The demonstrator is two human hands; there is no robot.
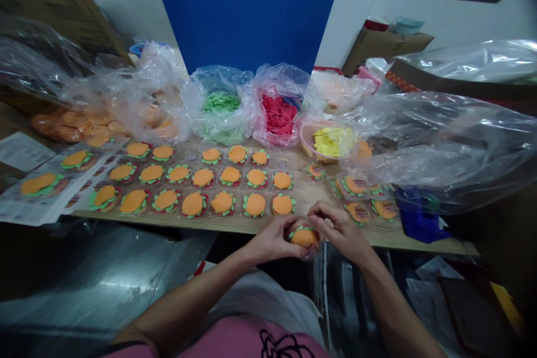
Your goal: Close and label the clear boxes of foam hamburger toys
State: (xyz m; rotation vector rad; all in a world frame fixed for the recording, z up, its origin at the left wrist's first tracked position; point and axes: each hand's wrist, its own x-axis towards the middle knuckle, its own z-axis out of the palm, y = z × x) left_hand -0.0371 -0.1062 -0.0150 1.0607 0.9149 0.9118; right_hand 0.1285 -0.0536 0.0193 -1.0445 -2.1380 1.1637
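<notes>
My left hand (pixel 274 243) is wrapped round a toy burger in a clear plastic case (pixel 304 236), held just off the table's front edge. The burger has an orange bun, green frilly leaves and a dark printed label. My right hand (pixel 338 229) has its thumb and fingers pinched together at the case's upper right edge. Just beyond, rows of similar toy burgers (pixel 254 205) lie in clear trays on the wooden table (pixel 308 193). To the right are several labelled burgers in cases (pixel 384 208), and one more labelled burger (pixel 314 171) lies farther back.
Along the back stand clear bags of green pieces (pixel 221 102), red pieces (pixel 278 114) and orange pieces (pixel 75 123). A basket (pixel 308 145) holds yellow pieces. A blue tape dispenser (pixel 422 218) and loose plastic sheeting (pixel 444 151) occupy the right. Printed sheets (pixel 25 210) lie left.
</notes>
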